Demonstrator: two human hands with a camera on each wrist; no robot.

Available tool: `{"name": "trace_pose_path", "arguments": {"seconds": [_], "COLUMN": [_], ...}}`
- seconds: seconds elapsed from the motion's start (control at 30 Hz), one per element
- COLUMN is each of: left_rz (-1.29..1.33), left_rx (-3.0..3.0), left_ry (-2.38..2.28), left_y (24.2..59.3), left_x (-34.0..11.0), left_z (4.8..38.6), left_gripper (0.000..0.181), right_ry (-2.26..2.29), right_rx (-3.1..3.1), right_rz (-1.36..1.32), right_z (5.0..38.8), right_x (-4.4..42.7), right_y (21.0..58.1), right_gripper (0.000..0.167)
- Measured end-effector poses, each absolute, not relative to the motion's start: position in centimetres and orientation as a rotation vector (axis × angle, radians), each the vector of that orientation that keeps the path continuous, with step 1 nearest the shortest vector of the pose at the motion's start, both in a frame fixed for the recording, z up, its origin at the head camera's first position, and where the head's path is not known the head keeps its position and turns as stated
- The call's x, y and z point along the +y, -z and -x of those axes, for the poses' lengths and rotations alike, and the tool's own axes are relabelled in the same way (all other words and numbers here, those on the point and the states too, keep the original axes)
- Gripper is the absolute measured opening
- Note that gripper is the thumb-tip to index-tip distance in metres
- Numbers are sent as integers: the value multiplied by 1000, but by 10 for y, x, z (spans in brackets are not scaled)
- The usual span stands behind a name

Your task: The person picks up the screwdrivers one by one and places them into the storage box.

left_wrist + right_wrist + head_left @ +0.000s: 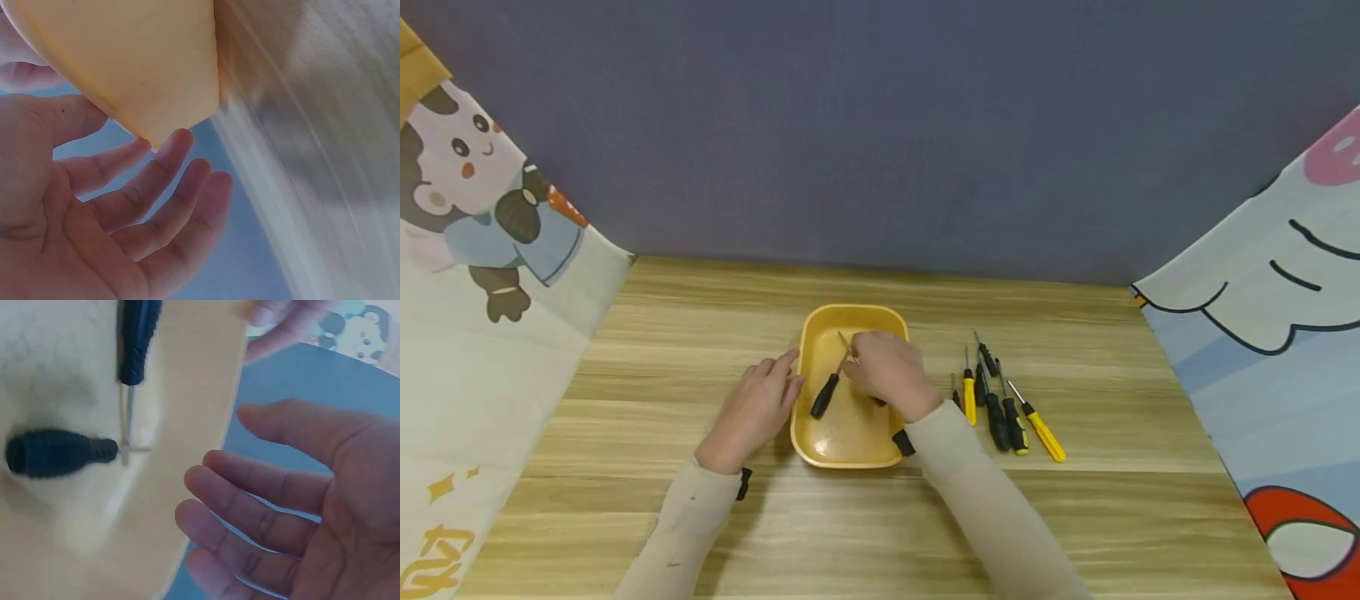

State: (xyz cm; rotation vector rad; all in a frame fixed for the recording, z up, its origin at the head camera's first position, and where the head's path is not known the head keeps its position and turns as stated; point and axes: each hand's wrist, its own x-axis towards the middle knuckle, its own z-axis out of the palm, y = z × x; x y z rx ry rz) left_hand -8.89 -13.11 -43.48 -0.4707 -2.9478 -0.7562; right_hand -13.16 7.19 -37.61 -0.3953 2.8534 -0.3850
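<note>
The head view looks forward and down from well above the table (820, 533), covering the tray (850, 460), both hands and the wall (880, 142). The left wrist view, close and tilted, faces the tray's outer side past the left hand (752, 412); the right, also close, looks past the right hand (889, 371) at screwdrivers (59, 453) the head view shares.

Long cream sleeves (988, 500) end beside small black wrist pieces (903, 442).
</note>
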Motion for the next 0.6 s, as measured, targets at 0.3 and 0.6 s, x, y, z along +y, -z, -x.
{"name": "trace_pose_path", "arguments": {"seconds": [0.3,0.6], "left_rz": [468,451], "left_rx": [-2942,-2952], "left_ry": [765,779], "left_y": [436,436], "left_x": [-131,-131], "left_z": [90,90], "left_gripper": [48,48], "right_ry": [605,1116], "right_rx": [3053,3025], "right_rz": [576,653], "right_z": [110,92], "right_x": [111,169], "right_y": [372,393], "right_gripper": [27,19]}}
